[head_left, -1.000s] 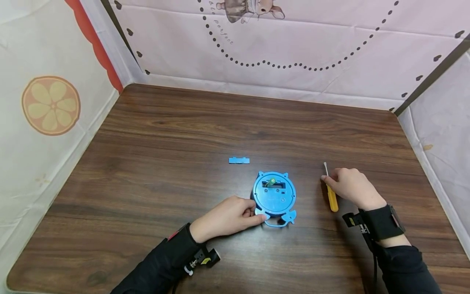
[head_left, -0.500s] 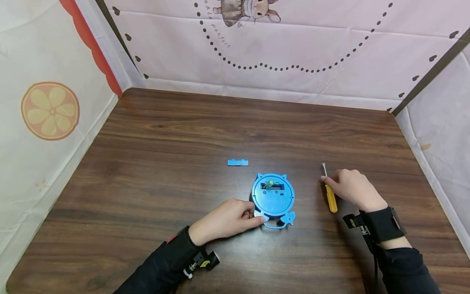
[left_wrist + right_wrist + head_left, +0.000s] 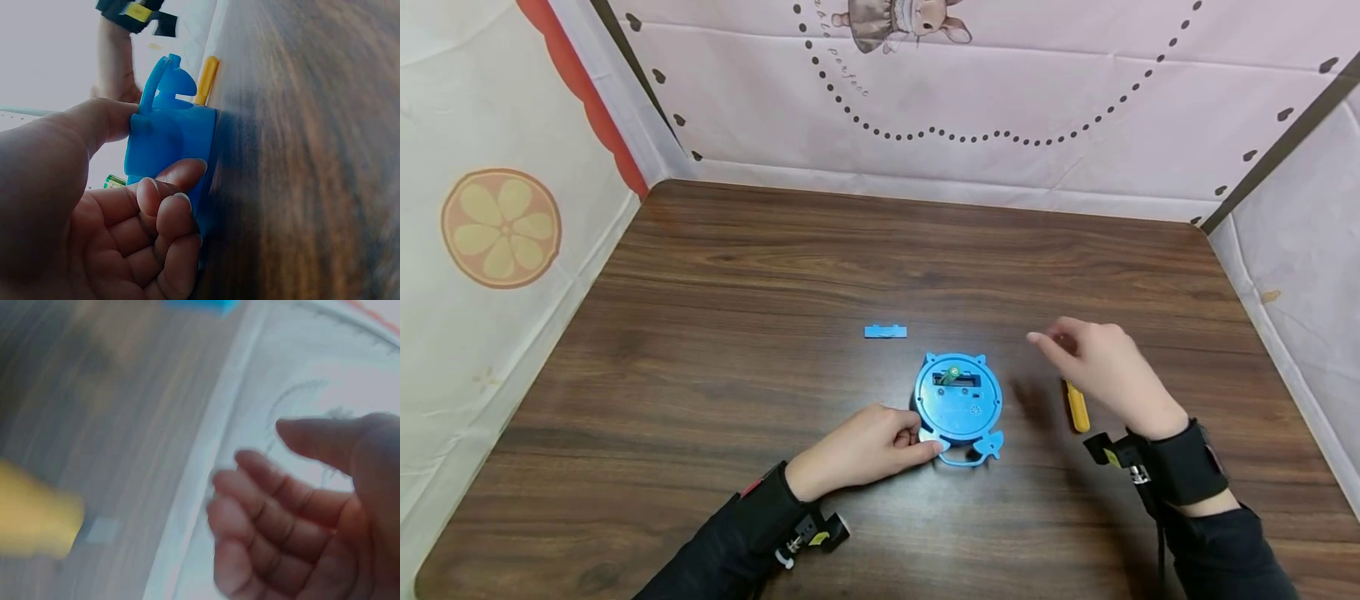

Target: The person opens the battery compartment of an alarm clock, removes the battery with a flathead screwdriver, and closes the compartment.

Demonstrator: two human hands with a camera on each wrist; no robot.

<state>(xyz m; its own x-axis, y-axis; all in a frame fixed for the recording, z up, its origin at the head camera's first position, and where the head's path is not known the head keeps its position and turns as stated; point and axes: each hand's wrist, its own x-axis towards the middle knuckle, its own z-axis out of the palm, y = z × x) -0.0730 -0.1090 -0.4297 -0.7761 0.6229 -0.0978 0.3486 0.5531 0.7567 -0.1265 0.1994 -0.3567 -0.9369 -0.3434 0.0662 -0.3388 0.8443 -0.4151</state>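
A round blue toy-like device [image 3: 958, 397] lies back-up on the wooden table [image 3: 820, 250], its battery slot open with a green battery [image 3: 953, 372] showing. My left hand [image 3: 868, 444] pinches its lower left edge; in the left wrist view the left hand [image 3: 119, 206] has thumb and fingers on the blue device [image 3: 172, 150]. My right hand [image 3: 1093, 362] hovers above the table, right of the device, fingers loosely extended and empty, as the right hand [image 3: 300, 506] also shows in its wrist view. A yellow-handled screwdriver [image 3: 1077, 406] lies on the table under it.
A small blue cover piece [image 3: 885, 332] lies on the table behind the device. Patterned fabric walls [image 3: 925, 100] close in the table at the back and both sides.
My right hand let go of the screwdriver, which stays on the table, and rose up and to the left toward the device. The left hand and device stayed put.
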